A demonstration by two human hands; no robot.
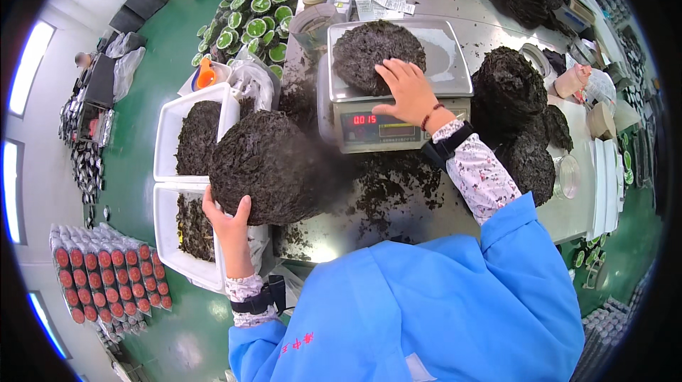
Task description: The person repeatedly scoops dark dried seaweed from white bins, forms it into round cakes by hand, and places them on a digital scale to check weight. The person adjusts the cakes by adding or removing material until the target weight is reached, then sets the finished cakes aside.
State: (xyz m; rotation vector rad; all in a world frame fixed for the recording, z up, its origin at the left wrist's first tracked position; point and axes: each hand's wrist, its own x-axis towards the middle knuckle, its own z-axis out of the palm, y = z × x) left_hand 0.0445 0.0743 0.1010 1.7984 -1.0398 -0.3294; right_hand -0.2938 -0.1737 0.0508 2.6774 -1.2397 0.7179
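A thick, round stack of dried dark seaweed (266, 165) sits at the table's left edge, overlapping two white tubs. My left hand (231, 229) grips its near left rim, thumb on top and the other fingers partly hidden. A smaller round seaweed cake (366, 59) lies on the metal pan of a digital scale (451, 69) with a lit red display. On that cake's right part rest the outstretched fingers of my right hand (410, 98), its palm over the pan's front edge. Loose seaweed bits (394, 187) are scattered before the scale.
More seaweed stacks (508, 91) stand right of the scale, beside a clear round lid (568, 176). The white tubs (162, 144) at the left hold seaweed. Label strips (380, 4) lie behind the scale. Green-lidded packs (256, 27) crowd the floor beyond the table.
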